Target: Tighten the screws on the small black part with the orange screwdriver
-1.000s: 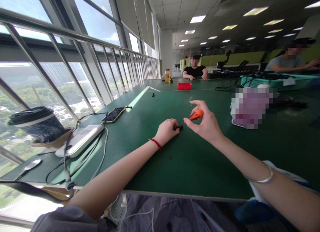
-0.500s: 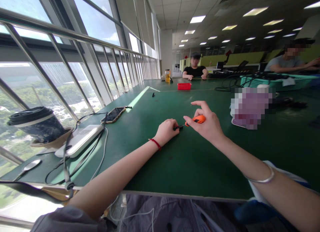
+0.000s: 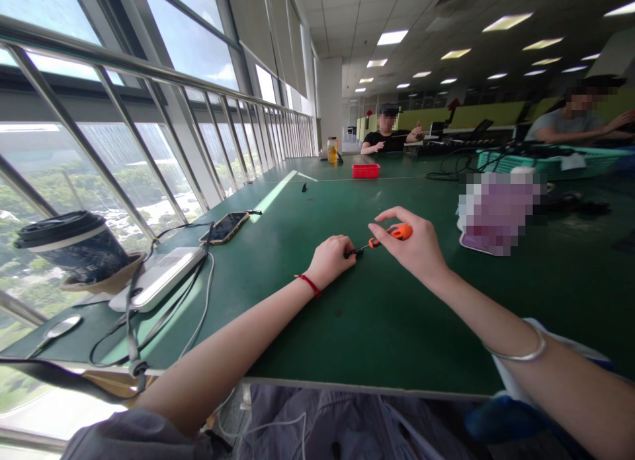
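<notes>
My left hand (image 3: 331, 257) rests on the green table with its fingers closed around a small black piece (image 3: 358, 253), mostly hidden by the fingers. An orange and black screwdriver (image 3: 391, 235) points left, its thin shaft reaching down to that black piece. My right hand (image 3: 415, 242) is closed around the screwdriver's handle, the butt against the palm side. Its index finger is lifted and curved above the handle, and the thumb lies along the near side. Whether the screwdriver's tip sits in the piece cannot be made out.
On the green table (image 3: 397, 327) are a phone (image 3: 225, 228), a white device (image 3: 159, 281) with cables, and a cup (image 3: 74, 248) at left. Further off stand a red box (image 3: 366, 171), a jar (image 3: 332, 150) and a green basket (image 3: 550, 165). Two people sit beyond.
My right hand has shifted slightly and its index finger has bent lower; the screwdriver's handle has tilted up a little. My left hand is still. The person opposite has raised their hands.
</notes>
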Demonstrator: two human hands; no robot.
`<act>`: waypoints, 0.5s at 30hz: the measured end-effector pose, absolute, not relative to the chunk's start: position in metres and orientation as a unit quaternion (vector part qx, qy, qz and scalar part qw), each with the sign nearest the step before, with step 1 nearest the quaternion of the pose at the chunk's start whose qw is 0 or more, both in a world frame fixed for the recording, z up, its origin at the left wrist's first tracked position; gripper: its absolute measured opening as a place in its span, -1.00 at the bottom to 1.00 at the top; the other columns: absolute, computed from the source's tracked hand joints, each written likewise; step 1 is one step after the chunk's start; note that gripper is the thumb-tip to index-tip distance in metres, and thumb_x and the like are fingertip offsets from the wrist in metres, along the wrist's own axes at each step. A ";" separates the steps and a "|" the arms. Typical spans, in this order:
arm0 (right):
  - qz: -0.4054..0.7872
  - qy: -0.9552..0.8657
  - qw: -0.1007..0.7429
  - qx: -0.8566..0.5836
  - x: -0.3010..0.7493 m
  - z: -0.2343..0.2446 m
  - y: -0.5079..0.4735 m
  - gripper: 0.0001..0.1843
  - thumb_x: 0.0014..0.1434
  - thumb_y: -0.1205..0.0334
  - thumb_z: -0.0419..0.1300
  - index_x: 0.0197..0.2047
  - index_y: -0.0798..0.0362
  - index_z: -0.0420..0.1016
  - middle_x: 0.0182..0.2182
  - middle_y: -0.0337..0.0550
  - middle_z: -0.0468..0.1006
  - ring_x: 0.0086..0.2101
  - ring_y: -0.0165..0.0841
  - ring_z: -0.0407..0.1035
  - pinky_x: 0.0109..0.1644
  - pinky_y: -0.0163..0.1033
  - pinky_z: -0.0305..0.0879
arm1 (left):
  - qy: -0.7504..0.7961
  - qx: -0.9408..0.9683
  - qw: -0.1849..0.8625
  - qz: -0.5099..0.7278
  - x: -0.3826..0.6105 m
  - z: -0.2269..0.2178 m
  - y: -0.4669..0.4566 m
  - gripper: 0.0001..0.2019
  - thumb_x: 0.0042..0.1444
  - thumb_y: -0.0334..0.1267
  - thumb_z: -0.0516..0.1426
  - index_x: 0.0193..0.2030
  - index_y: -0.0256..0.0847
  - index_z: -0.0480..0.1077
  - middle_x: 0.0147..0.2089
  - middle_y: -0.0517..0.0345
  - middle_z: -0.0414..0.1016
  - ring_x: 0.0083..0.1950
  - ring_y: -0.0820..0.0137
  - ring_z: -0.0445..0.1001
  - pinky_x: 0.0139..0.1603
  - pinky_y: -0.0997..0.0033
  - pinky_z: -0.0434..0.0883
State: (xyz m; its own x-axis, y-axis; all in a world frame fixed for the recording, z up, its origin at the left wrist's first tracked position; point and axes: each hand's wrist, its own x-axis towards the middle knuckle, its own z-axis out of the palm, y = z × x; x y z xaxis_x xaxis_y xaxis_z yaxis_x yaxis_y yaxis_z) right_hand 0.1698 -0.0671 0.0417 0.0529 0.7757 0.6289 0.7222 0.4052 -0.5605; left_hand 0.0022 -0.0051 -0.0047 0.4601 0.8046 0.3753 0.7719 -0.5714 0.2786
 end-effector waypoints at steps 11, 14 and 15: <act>0.032 -0.679 0.489 -0.546 0.168 0.043 -0.068 -0.58 0.04 -0.07 0.15 -0.12 0.02 0.36 -0.61 -0.33 0.33 -0.55 -0.36 0.27 -0.38 -0.25 0.18 | 0.464 0.852 0.032 0.238 0.002 -0.004 -0.006 -0.93 0.00 -0.33 0.12 -0.35 -0.23 0.41 -0.27 0.10 0.48 -0.21 0.32 0.45 -0.19 0.36 0.40; 0.042 -0.685 0.490 -0.538 0.168 0.044 -0.068 -0.66 0.06 -0.04 0.13 -0.18 0.01 0.38 -0.63 -0.34 0.31 -0.57 -0.39 0.23 -0.39 -0.26 0.18 | 0.462 0.853 0.033 0.239 0.002 -0.005 -0.005 -0.93 0.00 -0.32 0.13 -0.35 -0.23 0.41 -0.27 0.10 0.48 -0.21 0.31 0.44 -0.19 0.35 0.40; 0.037 -0.689 0.497 -0.527 0.168 0.043 -0.068 -0.65 0.05 0.01 0.14 -0.14 0.02 0.37 -0.59 -0.33 0.33 -0.56 -0.40 0.25 -0.39 -0.27 0.18 | 0.461 0.854 0.033 0.240 0.002 -0.005 -0.005 -0.93 0.00 -0.32 0.12 -0.35 -0.22 0.41 -0.28 0.10 0.48 -0.21 0.31 0.44 -0.19 0.36 0.40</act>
